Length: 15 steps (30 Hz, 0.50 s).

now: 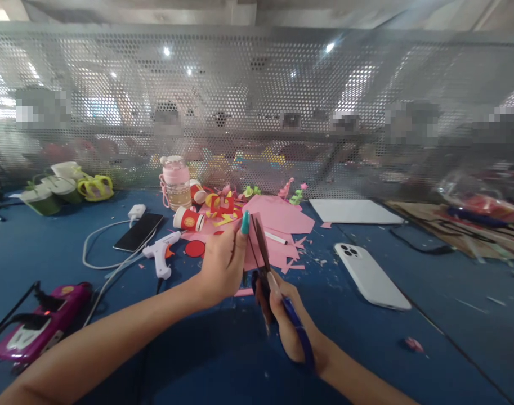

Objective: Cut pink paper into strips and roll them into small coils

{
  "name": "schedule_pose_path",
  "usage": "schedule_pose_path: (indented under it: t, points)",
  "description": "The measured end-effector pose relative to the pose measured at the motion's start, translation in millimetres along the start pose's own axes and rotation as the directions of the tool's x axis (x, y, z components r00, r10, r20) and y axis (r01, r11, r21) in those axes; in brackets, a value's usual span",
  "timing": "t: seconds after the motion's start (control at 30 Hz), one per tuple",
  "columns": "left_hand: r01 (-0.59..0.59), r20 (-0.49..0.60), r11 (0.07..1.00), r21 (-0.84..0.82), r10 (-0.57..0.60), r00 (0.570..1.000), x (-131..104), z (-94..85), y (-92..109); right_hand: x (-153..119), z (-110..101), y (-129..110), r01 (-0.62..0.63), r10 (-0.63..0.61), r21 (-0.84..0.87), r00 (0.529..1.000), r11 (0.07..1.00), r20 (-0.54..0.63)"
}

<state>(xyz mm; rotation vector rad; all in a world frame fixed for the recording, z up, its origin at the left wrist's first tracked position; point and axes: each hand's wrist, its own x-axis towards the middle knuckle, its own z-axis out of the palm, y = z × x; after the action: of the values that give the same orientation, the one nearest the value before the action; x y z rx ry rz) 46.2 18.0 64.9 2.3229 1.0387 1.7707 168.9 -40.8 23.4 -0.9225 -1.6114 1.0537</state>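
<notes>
My left hand (222, 263) is closed, its thumb with a long teal nail pressed against a piece of pink paper (254, 256). My right hand (296, 320) grips a pair of scissors (262, 247) with blue handles. The long blades point away from me and lie close against the held paper, beside my left thumb; whether they are cutting into it I cannot tell. Behind both hands, larger pink sheets (277, 214) and offcuts lie on the table. A white pen (276, 238) rests on them, and a red disc (195, 248) lies to the left.
To the left are a white glue gun (160, 256), a black phone (139, 232) with white cable and a purple power strip (49, 320). Behind stand a red paper cup (189, 219) and a pink-lidded bottle (175, 183). A white phone (370, 275) lies right. A perforated metal screen (257, 112) closes the back.
</notes>
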Motion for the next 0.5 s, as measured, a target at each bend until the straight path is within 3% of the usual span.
schedule_pose_path:
  t: [0.23, 0.5]
  points:
    - [-0.037, 0.013, 0.999, 0.029, 0.037, 0.999, 1.8, -1.6, 1.0, 0.0, -0.3, 4.0, 0.022, -0.023, -0.026, 0.999, 0.999, -0.024]
    - [0.012, 0.022, 1.0, -0.003, -0.012, 1.0, -0.2, 0.0, 0.4, -1.4, 1.3, 5.1, -0.028, 0.027, -0.023, 0.999, 0.999, -0.04]
